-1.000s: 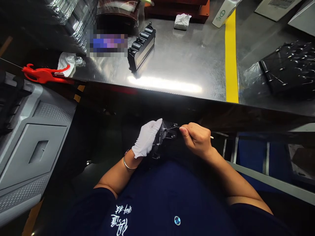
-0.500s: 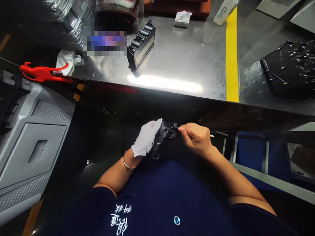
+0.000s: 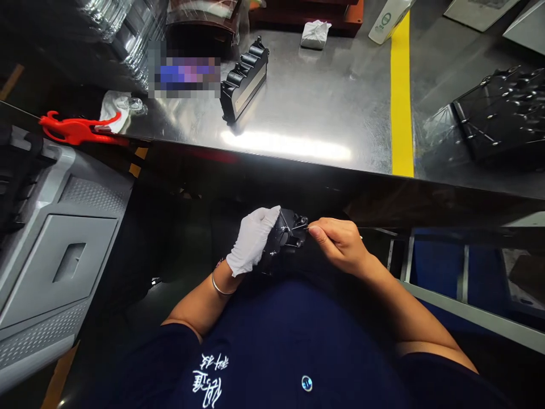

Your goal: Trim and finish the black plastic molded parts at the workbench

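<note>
Count: two black parts (image 3: 286,234) (image 3: 244,79); two white cloths (image 3: 315,34) (image 3: 116,107); one red clip (image 3: 74,129); one yellow stripe (image 3: 401,96).

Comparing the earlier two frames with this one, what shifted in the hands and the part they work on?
Very little. The right hand has slid slightly down, still pinching the thin stick, of which less now shows behind the hand. The gloved left hand keeps its grip on the small black part, which has dipped by about the same amount. On the steel table, the black ribbed block and the red tool lie as before.
</note>
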Demonstrator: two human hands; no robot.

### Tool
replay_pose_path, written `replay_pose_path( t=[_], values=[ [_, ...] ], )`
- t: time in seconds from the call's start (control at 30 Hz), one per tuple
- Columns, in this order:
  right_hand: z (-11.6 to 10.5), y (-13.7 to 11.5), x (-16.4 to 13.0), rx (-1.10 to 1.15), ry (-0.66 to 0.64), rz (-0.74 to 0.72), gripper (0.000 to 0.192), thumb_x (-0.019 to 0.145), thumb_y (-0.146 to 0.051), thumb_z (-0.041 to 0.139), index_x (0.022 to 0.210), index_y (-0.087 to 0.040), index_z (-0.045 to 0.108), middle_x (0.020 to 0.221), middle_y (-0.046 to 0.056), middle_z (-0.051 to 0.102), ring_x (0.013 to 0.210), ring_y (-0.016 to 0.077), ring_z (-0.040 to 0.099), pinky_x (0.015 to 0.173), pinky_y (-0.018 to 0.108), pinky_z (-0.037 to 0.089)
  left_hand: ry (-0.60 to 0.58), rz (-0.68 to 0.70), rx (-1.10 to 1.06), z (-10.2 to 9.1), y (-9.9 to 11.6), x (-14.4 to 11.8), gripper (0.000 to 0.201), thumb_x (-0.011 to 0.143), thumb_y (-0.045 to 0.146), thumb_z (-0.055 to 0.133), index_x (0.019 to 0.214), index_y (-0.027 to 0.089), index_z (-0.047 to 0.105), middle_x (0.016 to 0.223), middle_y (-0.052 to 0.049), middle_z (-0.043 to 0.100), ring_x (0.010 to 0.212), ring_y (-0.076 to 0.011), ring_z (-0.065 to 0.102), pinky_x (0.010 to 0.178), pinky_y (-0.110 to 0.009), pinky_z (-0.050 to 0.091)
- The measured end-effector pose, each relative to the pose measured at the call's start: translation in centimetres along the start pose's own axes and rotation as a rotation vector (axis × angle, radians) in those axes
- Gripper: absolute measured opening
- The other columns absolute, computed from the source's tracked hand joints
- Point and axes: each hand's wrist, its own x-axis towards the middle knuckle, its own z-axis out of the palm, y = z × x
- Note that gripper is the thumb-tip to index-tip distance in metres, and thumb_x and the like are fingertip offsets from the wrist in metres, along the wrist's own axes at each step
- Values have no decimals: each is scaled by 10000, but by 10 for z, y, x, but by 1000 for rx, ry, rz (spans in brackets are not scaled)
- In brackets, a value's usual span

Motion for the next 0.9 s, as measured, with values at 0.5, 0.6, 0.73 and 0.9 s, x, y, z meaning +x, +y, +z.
replay_pose_path(
  t=[0.5,0.6,0.73,0.9],
  values=[
    [-18,2,-1,465,-462,153,394,983,-322,389,724,-130,616,592,-13,530,526,69,465,521,191,367,116,161,-48,5,-4,-6,349,709,490,701,661,150,638,626,10,605,589,-106,526,573,-224,433],
    [-14,5,-3,531,-348,53,413,991,-345,368,751,-128,625,618,18,579,552,87,515,539,204,395,142,230,-53,5,-5,-5,344,710,485,711,657,153,641,620,7,608,591,-106,529,577,-222,435],
    [-6,3,-4,184,-88,-91,380,929,-461,487,744,-143,583,594,8,520,540,105,458,521,233,349,168,261,-38,4,-6,-2,330,728,474,700,664,154,645,631,5,611,601,-106,532,592,-222,439],
    [-4,3,-1,-91,-103,-173,503,904,-501,514,519,-191,421,495,-30,382,484,94,348,479,260,236,181,225,-25,5,-8,0,328,729,466,695,655,153,634,620,11,599,585,-100,517,571,-216,430]
  ],
)
